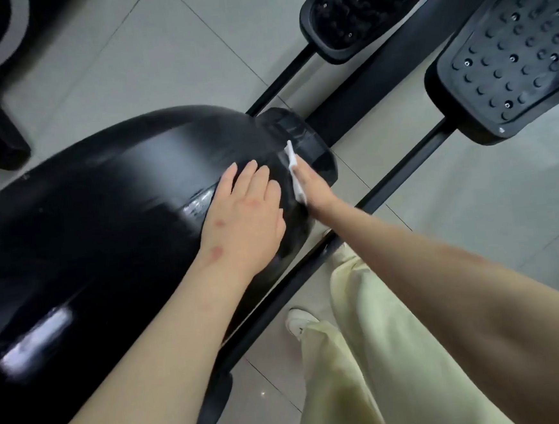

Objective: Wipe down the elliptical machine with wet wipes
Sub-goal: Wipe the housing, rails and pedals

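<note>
1. The left hand (pixel 248 211) lies flat on top of the glossy black elliptical housing (pixel 104 209), fingers straight and relaxed.
2. The right hand (pixel 314 185), arm outstretched, presses a white wet wipe (pixel 292 164) against the housing's right side. Its fingers are hidden, so I cannot tell their grip.
3. The pedals (pixel 506 56) sit beyond.
</note>
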